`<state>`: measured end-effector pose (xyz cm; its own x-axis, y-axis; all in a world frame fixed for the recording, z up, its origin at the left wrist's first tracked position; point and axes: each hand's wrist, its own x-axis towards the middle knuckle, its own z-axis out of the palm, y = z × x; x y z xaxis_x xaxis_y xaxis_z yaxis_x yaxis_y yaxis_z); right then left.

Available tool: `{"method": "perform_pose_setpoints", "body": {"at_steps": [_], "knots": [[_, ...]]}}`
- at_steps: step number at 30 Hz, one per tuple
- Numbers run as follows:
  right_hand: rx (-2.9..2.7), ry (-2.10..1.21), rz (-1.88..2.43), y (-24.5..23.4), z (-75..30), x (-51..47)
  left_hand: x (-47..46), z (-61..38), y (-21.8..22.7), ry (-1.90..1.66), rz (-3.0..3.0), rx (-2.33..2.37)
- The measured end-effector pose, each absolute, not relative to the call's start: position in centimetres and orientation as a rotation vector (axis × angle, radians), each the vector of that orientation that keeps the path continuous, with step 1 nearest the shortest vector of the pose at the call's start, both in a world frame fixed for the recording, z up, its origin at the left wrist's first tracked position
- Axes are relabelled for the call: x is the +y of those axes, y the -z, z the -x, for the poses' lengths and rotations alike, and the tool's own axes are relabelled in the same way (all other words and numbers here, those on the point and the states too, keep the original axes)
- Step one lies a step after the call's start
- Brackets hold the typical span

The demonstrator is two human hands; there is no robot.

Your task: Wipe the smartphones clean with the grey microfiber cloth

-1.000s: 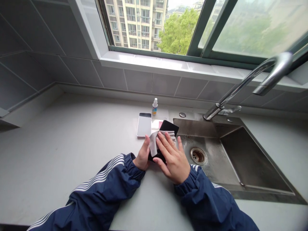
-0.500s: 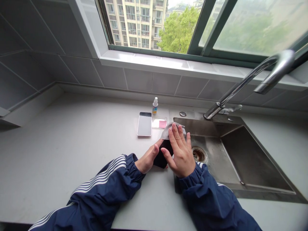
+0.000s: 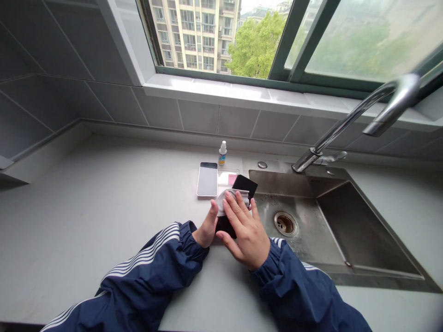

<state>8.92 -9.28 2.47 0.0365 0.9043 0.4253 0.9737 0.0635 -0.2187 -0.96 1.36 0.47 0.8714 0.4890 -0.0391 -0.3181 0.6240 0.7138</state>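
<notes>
My left hand (image 3: 207, 227) grips the side of a black smartphone (image 3: 245, 184), whose far end sticks out past my fingers and whose near end shows dark below them. My right hand (image 3: 243, 233) lies over the phone and presses a pale grey wiping cloth (image 3: 221, 207) onto its face. Most of the cloth is hidden under my fingers. Both hands rest just above the grey countertop (image 3: 104, 198), close to the sink's left rim.
A pale smartphone (image 3: 207, 180) lies flat beyond my left hand, with a small spray bottle (image 3: 222, 153) behind it. A transparent tray (image 3: 228, 178) holds something pink. To the right are a steel sink (image 3: 301, 216) and a chrome faucet (image 3: 349, 117).
The cloth has slid toward me along the phone, uncovering its far end. My right hand has drawn back and my left hand has shifted slightly.
</notes>
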Motion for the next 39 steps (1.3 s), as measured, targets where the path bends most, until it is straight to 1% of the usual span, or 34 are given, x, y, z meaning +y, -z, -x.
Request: {"method": "perform_pose_setpoints", "body": {"at_steps": [5,9,15,27,39], "knots": [[-1.951,0.122,1.808,-2.6,-8.3,-9.4,1.5,1.1,-1.3,-0.457,-0.503,0.272],[-1.983,0.096,1.737,-2.9,-7.8,-9.4,1.7,0.9,-2.0,-0.469,-0.414,0.240],[-1.992,0.121,1.696,-2.8,-7.6,-9.5,2.4,1.1,-2.8,-0.439,-0.362,0.193],[-2.004,0.204,1.419,-3.0,-9.0,-9.0,4.0,2.1,-4.4,-0.383,-0.376,0.220],[-1.951,0.188,1.389,-3.6,-11.3,-8.8,3.0,1.3,-4.7,-0.379,-0.367,0.338]]}}
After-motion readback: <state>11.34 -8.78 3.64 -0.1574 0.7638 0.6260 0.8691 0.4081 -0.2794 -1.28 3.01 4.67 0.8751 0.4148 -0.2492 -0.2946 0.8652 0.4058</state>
